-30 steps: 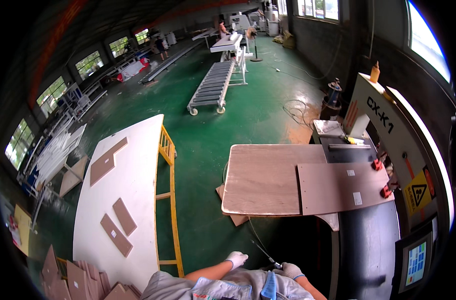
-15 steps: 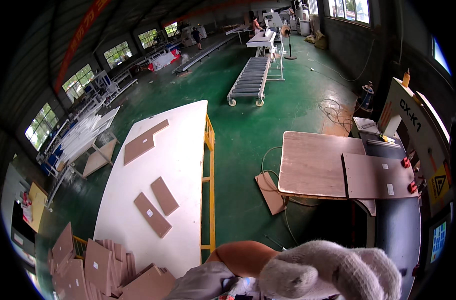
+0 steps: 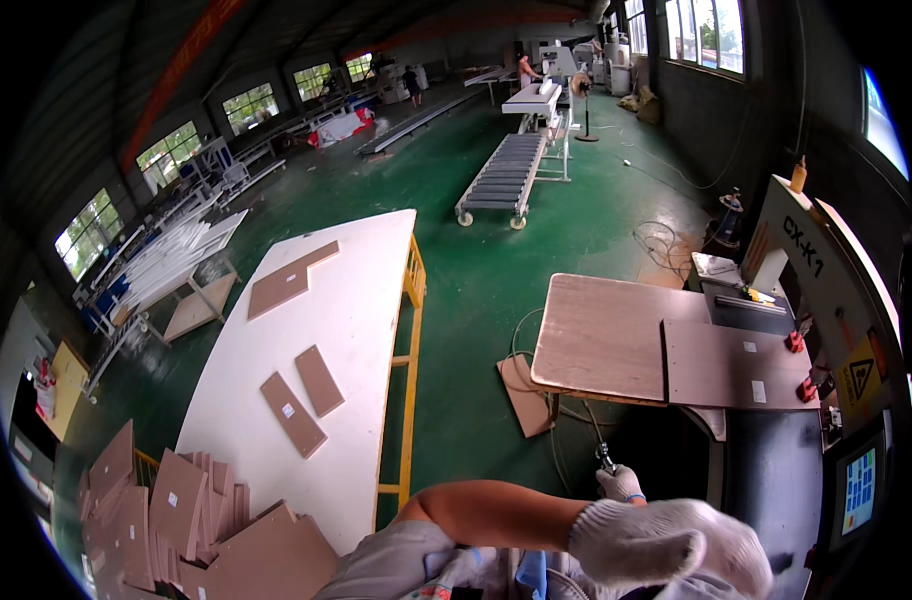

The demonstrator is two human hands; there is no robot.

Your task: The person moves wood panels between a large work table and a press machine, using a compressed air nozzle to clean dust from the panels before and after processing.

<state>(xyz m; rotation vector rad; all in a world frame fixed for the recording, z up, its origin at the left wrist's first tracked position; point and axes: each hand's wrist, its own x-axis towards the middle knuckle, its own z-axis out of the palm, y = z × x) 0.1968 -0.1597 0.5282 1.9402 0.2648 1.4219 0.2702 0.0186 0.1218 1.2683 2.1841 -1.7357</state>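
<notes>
Hose nozzle [image 3: 606,458], a small metal thing on a thin dark hose, sits low in the frame, right of the middle, just under the brown machine table [image 3: 616,335]. One gloved hand [image 3: 621,484] closes its fingers around it; I cannot tell if this is the left or the right hand. A second hand [image 3: 666,545] in a white glove crosses the bottom of the frame, blurry, fingers curled in, holding nothing I can see. To the left stands a long white table [image 3: 346,330] with brown boards [image 3: 293,413] lying on it.
</notes>
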